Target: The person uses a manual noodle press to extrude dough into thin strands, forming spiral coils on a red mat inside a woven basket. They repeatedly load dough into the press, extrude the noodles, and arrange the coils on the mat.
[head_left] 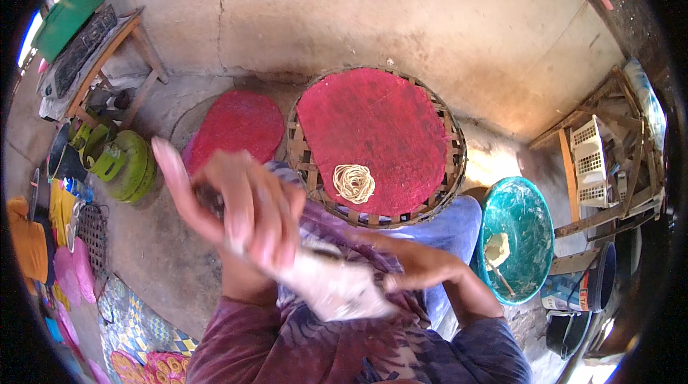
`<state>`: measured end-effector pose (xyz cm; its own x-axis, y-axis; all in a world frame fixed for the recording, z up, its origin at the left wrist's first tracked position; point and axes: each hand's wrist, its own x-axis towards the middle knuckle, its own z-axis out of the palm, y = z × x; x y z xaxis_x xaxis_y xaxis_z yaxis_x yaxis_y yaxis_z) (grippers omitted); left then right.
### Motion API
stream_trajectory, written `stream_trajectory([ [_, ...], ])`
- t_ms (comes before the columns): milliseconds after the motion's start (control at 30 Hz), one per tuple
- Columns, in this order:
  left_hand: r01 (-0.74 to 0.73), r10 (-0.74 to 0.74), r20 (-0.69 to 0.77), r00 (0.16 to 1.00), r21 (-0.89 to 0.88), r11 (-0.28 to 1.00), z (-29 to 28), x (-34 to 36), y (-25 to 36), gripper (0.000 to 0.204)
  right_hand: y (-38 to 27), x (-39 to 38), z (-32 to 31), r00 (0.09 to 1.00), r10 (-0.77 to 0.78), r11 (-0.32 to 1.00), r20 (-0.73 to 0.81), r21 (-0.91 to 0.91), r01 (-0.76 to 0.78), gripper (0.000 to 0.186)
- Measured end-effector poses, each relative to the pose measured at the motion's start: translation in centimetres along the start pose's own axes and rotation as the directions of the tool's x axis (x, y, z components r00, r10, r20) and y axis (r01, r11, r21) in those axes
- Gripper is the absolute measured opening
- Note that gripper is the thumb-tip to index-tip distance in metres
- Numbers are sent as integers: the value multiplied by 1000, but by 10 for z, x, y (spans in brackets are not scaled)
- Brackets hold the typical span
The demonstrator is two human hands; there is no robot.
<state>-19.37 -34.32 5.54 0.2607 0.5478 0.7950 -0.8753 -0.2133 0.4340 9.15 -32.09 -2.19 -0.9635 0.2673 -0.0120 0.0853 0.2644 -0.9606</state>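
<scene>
My left hand (261, 208) is raised in front of my chest, its fingers closed round one end of a whitish, flour-smeared, bag-like thing (340, 287). Motion smears that thing, so its exact kind cannot be made out. Beside its lower right end is my right hand (416, 258), fingers stretched out to the left and thumb apart; whether the thumb touches it is unclear. Beyond my hands, a coil of thin cream-coloured strands (353, 183) lies at the near left part of a round red mat (380, 133). The mat rests on an upturned woven basket (454, 162).
Another red mat (240, 126) lies left of the basket. A teal basin (527, 219) at my right holds a pale lump and a stick. Green gas cylinder (132, 169) and wooden table (140, 47) stand left; a bucket (573, 287) and wooden rack (638, 162) stand right. A cracked wall rises behind.
</scene>
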Motion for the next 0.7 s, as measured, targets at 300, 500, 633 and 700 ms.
stream_trajectory([
  [300, 70, -178, -211, 961, -437, 897, -103, 99, -91, 82, -46, -72, -77, 821, 513, 736, -249, 619, -273, 90],
  [500, -99, -245, -468, 849, -596, 797, -166, 76, -177, 72, -58, -66, -106, 640, 729, 668, -241, 451, -591, 91],
  [633, -209, -180, -525, 832, -597, 774, -183, 59, -197, 70, -61, -53, -119, 564, 754, 645, -336, 215, -734, 86],
  [700, -198, -130, -504, 854, -546, 814, -193, 63, -183, 69, -61, -43, -118, 539, 749, 621, -385, 124, -774, 83],
])
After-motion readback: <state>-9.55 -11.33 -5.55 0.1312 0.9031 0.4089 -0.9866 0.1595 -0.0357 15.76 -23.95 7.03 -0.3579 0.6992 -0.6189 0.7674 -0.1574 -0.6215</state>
